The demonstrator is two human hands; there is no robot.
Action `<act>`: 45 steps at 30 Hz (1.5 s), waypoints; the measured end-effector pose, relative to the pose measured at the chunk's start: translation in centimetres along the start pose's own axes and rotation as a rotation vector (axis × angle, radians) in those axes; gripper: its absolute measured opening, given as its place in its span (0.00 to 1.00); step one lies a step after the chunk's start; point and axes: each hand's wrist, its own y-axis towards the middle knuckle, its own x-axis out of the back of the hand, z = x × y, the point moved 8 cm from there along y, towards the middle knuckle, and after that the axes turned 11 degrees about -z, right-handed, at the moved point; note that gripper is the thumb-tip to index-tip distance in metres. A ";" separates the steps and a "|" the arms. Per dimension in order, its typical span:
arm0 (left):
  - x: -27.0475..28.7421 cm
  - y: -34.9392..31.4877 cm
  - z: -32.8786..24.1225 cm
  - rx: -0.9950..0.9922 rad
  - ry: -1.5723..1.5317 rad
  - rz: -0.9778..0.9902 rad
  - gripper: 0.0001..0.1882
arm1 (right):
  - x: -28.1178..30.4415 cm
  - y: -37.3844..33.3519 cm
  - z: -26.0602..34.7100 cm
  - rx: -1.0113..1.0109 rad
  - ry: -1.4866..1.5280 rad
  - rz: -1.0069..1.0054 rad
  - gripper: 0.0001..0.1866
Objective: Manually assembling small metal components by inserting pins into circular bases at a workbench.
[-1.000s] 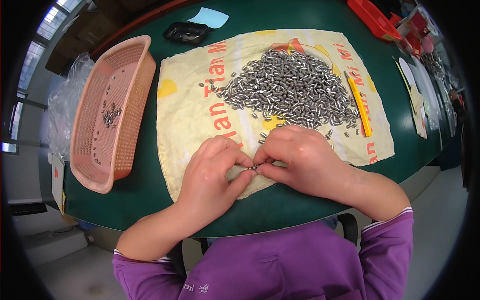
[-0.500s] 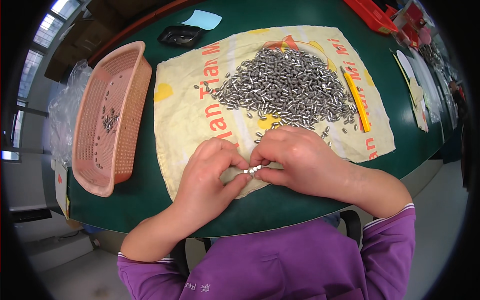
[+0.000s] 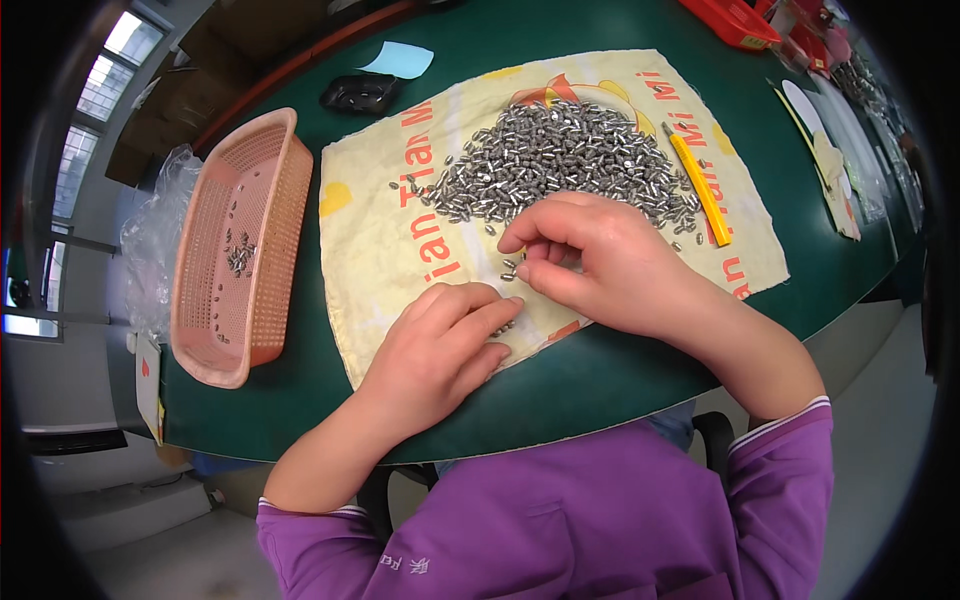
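Observation:
A large heap of small oval metal pieces [image 3: 565, 150] lies on a cream cloth [image 3: 375, 230] printed with red letters. My left hand [image 3: 435, 345] rests low on the cloth's near part, fingers stretched and apart. A few small metal pieces [image 3: 504, 328] show between its forefinger and thumb, partly hidden. Just in front of the heap is my right hand [image 3: 600, 255], forefinger and thumb spread, the other fingers curled. Close to its thumb tip are a couple of loose metal pieces [image 3: 508, 276]; I see nothing gripped in it.
To the left stands a pink plastic basket [image 3: 275, 270] with some metal pieces in it. A yellow utility knife [image 3: 702, 190] lies right of the heap. At the back are a black tray [image 3: 360, 94] and a blue paper [image 3: 400, 60]. A red bin [image 3: 735, 22] sits far right.
My hands have parted from the short row of metal pieces they held together. The right moved up toward the heap and opened; the left lowered onto the cloth and its pinch loosened.

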 end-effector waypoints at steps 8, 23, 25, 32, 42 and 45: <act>-0.8 -0.1 -1.0 -0.126 0.175 0.005 0.14 | -0.7 0.1 -1.0 0.017 -0.024 0.008 0.08; -0.2 -2.8 3.6 0.920 -1.579 -0.220 0.08 | -0.5 -0.3 -0.9 0.064 -0.106 0.020 0.07; 1.7 -3.2 4.4 0.870 -1.491 -0.284 0.09 | -0.4 -0.2 -0.6 0.067 -0.083 0.004 0.07; 21.3 -6.6 9.8 0.463 0.174 -0.872 0.07 | 0.3 0.4 -0.9 0.075 -0.182 -0.089 0.07; 4.8 0.8 2.9 0.303 0.078 -0.151 0.16 | 0.3 -0.2 -0.7 0.164 -0.399 -0.035 0.06; 0.0 2.5 2.2 0.344 -0.038 -0.019 0.25 | 0.1 -0.4 -0.7 0.187 -0.382 -0.039 0.06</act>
